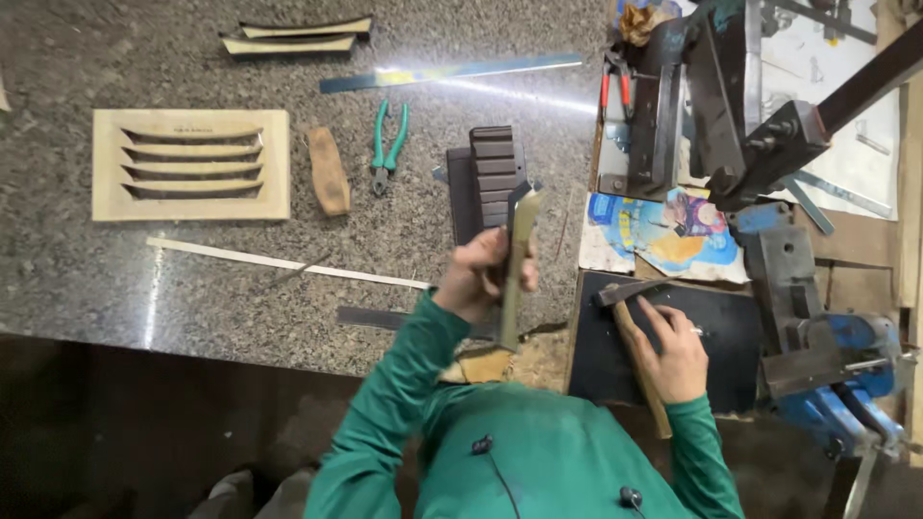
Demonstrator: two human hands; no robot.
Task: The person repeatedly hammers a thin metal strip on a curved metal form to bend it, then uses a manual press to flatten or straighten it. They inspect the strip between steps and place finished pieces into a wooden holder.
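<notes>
My left hand point(481, 274) is closed around a long bent metal strip point(517, 250), held upright over the granite bench edge. My right hand point(673, 356) grips the wooden handle of a hammer point(630, 322), whose dark head rests on a black steel plate point(731, 332). Just beyond the strip lies a dark ribbed block point(490, 173). Both sleeves are green.
On the granite top point(192, 288) lie a wooden slotted template point(190, 165), a brown wooden piece point(329, 171), green-handled pliers point(388, 144), a long steel ruler point(452, 72) and a thin rod point(288, 262). A blue bench vise point(836, 375) and a black metal press point(731, 106) stand at the right.
</notes>
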